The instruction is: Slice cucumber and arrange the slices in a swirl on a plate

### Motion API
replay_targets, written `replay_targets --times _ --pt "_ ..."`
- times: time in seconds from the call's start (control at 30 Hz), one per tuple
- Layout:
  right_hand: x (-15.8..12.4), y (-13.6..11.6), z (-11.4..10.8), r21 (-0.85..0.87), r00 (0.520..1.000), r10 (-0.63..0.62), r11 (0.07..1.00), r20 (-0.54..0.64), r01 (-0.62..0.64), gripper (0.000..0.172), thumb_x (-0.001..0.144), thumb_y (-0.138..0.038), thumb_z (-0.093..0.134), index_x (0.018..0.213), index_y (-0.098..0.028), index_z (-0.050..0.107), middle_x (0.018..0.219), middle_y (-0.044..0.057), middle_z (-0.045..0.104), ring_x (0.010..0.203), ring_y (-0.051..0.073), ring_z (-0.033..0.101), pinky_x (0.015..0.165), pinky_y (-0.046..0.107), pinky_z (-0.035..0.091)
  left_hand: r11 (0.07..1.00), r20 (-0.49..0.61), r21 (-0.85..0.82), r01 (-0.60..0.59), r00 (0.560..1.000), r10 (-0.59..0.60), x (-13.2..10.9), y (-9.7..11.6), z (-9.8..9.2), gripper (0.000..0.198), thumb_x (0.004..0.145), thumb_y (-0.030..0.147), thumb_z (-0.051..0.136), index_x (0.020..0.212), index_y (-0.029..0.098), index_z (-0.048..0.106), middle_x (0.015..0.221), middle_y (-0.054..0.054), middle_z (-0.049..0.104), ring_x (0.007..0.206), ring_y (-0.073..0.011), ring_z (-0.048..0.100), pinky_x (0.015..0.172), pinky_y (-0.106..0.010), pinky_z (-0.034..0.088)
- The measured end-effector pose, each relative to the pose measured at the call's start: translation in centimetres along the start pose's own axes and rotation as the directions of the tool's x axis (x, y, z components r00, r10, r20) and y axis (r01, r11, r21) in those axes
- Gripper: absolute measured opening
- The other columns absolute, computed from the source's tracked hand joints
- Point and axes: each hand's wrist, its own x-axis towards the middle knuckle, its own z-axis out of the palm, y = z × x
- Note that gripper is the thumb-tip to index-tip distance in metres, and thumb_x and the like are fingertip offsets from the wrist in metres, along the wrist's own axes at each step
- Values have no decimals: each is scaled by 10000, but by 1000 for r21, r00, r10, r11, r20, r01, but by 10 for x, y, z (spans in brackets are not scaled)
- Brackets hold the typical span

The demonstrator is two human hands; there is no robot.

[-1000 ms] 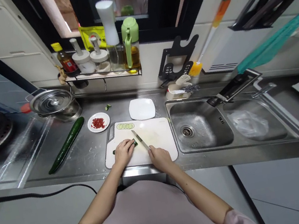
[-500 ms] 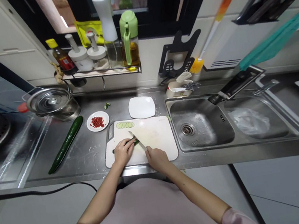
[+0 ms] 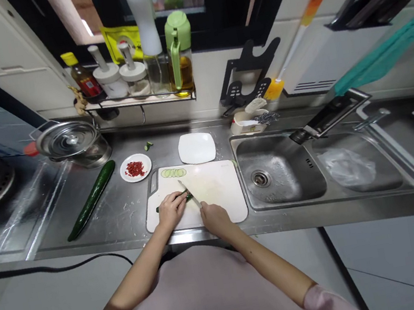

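Observation:
On the white cutting board (image 3: 222, 195), my left hand (image 3: 172, 210) is closed over a dark green cucumber piece (image 3: 187, 196), whose ends show on both sides of the fingers. My right hand (image 3: 217, 218) grips a knife (image 3: 189, 193) by its handle, which the fist mostly hides. The blade slants up and left, at the right end of the cucumber beside my left fingertips. Several thin pale cucumber slices (image 3: 173, 172) overlap in a row along the board's upper left edge.
A whole cucumber (image 3: 92, 199) lies on the left. Behind the board are a plate of chopped red bits (image 3: 135, 168), a white square plate (image 3: 197, 148) and a cucumber end (image 3: 148, 145). The sink (image 3: 280, 171) is at the right, a lidded steel pot (image 3: 72, 144) at the left.
My right hand and the knife have shifted very slightly left, closer to the cucumber. My left hand stays on the cucumber; the camera view has moved a little.

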Motion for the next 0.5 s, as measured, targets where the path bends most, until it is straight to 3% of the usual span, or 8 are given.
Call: replay_targets --times 0.27,0.5 --pt "4 -1 -4 0 1000 -22 1000 9 22 303 958 -190 293 1119 -127 542 941 138 689 902 241 662 723 298 447 1000 -15 14 -23 1000 23 0 -2 2 281 929 325 474 1079 260 702 1115 -58 661 994 -180 591 895 -323 477" --pt "2 -2 1 0 999 12 1000 40 -12 296 945 -171 314 1116 -120 550 937 147 689 901 244 660 712 302 441 996 -103 26 -88 991 90 0 -3 4 250 918 309 503 1053 257 707 1065 -55 674 952 -184 604 841 -327 497"
